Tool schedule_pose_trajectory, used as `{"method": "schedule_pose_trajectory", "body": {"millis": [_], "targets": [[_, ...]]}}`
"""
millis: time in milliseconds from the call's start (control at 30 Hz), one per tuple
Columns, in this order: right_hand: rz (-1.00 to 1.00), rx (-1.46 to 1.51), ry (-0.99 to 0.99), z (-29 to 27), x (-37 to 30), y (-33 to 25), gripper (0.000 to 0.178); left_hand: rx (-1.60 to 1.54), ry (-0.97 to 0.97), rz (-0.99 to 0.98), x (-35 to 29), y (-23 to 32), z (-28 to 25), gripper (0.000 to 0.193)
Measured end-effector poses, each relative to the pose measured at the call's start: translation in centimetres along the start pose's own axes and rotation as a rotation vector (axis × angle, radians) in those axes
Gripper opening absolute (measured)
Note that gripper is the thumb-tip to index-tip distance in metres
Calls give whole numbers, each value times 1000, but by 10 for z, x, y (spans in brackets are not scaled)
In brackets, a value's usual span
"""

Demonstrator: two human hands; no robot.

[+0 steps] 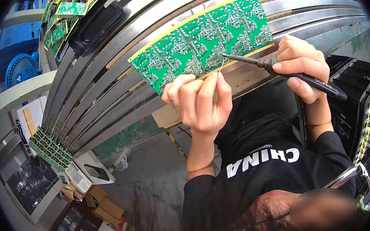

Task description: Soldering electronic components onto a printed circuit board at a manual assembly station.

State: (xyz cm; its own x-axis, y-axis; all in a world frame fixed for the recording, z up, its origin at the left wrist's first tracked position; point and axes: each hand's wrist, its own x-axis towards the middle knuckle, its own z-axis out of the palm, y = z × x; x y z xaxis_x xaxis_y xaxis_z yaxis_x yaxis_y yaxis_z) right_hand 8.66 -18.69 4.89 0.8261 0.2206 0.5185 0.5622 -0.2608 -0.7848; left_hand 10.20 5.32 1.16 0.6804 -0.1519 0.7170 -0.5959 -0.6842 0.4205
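Observation:
A long green circuit board panel (174,46) with yellow edge strips lies solder side up across metal rails. My right hand (302,68) is closed around the black handle of a soldering iron (250,60). The iron's tip touches or nearly touches the board's near part, right of its middle. Pinched between the fingers of my left hand (199,101) is a thin solder wire (221,65), its end close to that tip. The same hand rests at the board's near edge.
Parallel metal rails (99,85) run under the board. A black tray-like object (98,28) sits at the far left, beside piled circuit boards (72,9) and a blue fan (21,69). Several small boards (49,149) lie at the rails' left end. Black crates (351,101) stand at right.

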Motion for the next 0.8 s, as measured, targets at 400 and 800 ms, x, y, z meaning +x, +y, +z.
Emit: {"method": "schedule_pose_trajectory", "body": {"millis": [400, 800], "targets": [[-39, -89, -70, -6, 17, -9, 25, -28, 101, -67, -9, -11, -16, 18], [-104, 7, 81, -7, 13, -3, 27, 25, 23, -17, -4, -10, -12, 16]]}}
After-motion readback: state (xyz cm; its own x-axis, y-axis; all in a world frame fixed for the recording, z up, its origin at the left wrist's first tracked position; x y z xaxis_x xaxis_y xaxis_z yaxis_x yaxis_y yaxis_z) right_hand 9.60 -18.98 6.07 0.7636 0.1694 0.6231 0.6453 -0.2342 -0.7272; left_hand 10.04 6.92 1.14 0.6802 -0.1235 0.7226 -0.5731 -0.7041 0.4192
